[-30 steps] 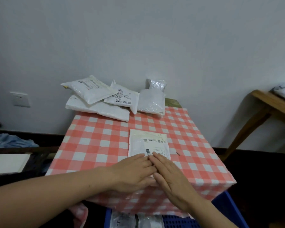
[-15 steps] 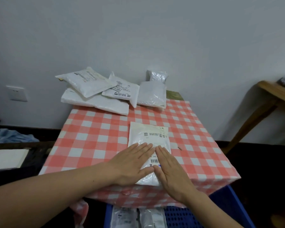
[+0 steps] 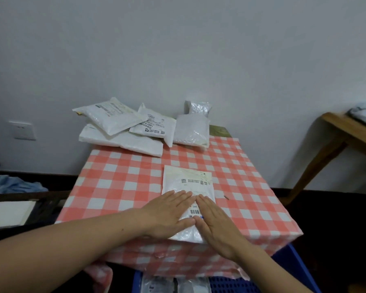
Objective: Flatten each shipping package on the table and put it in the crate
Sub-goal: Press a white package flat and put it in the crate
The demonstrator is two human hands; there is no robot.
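A white shipping package [image 3: 188,182] with a printed label lies on the red-and-white checked table [image 3: 118,182], near its front edge. My left hand [image 3: 167,214] and my right hand [image 3: 218,227] lie flat on its near half, palms down, side by side, fingers together. At the back of the table sits a pile of several white packages [image 3: 123,127]. Below the table's front edge stands the blue crate [image 3: 292,269], with packages [image 3: 156,284] lying inside it.
A wooden bench [image 3: 344,134] with a grey bag on it stands at the right. A wall socket [image 3: 22,130] is at the left. Blue cloth [image 3: 11,185] and a white board [image 3: 6,213] lie left of the table.
Both hands have slid forward over the package, away from me, pressing it flat. More of the package's near end now shows at the table edge.
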